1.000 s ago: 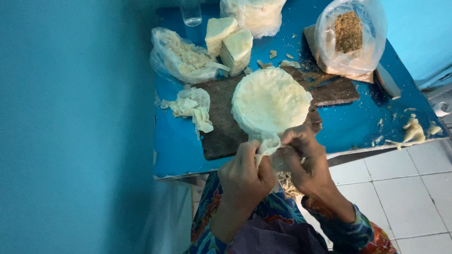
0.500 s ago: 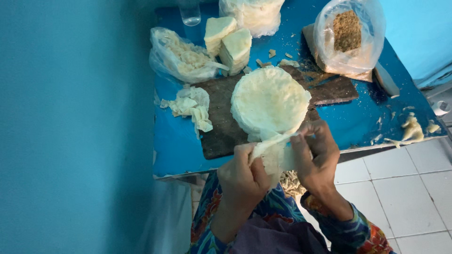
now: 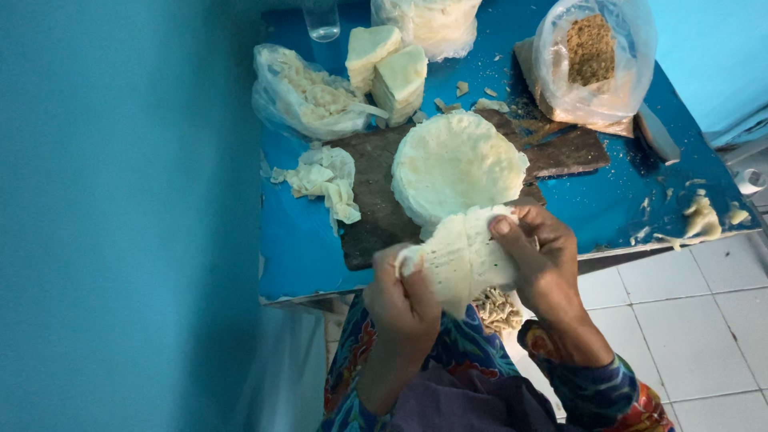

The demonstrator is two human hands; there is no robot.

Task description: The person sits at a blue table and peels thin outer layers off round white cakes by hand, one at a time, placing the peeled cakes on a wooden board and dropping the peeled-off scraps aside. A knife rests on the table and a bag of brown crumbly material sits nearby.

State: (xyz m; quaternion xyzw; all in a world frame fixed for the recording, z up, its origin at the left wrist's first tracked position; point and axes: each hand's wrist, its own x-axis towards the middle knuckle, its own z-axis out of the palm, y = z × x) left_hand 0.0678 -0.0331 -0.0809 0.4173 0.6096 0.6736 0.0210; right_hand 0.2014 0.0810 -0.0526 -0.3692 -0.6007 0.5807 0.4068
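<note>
We've got a thin white wrapper sheet (image 3: 460, 258) pinched btwn left hand (image 3: 406, 298) & right hand (image 3: 544, 260), lower centre, both closed on it, just below wrapper stack (image 3: 454, 164) on dark board (image 3: 372, 188).

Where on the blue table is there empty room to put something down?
Bare blue table shows right of the dark board, between the round stack and the scraps. A smaller patch lies below the crumpled pieces. The back is crowded with bags and wedges.
</note>
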